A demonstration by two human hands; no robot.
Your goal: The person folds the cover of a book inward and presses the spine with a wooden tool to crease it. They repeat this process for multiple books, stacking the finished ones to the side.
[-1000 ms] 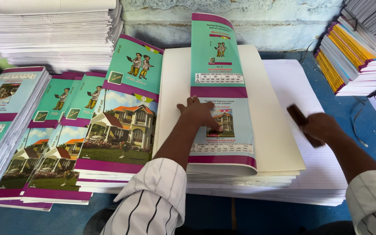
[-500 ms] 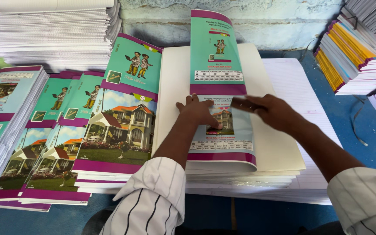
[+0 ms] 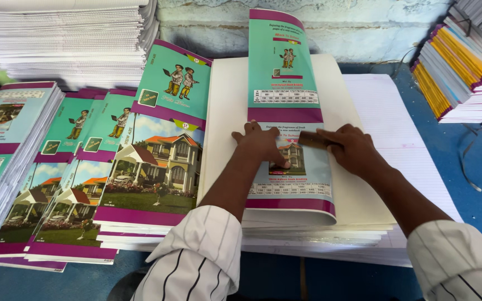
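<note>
Pressing flat at frame centre, the left hand (image 3: pixel 263 144) lies fingers spread on a glossy teal-and-purple printed cover sheet (image 3: pixel 285 106) that sits folded over a thick cream block of blank pages (image 3: pixel 358 195), centre of frame. Right hand (image 3: pixel 352 149), just right of it, is closed around a small dark brown flat creasing tool (image 3: pixel 312 139), tip on the sheet's middle fold line beside the left fingers. Finished teal house-picture notebooks (image 3: pixel 146 167) are stacked left of centre; white ruled-paper piles (image 3: pixel 68 39) upper left; yellow-and-purple-edged book stacks (image 3: pixel 458 78) upper right. Risks, as I judge: the slick cover could slide off-square if the left palm lifts, giving a crooked fold; the tool could scuff the print or nick the left fingertips, they're that close.
</note>
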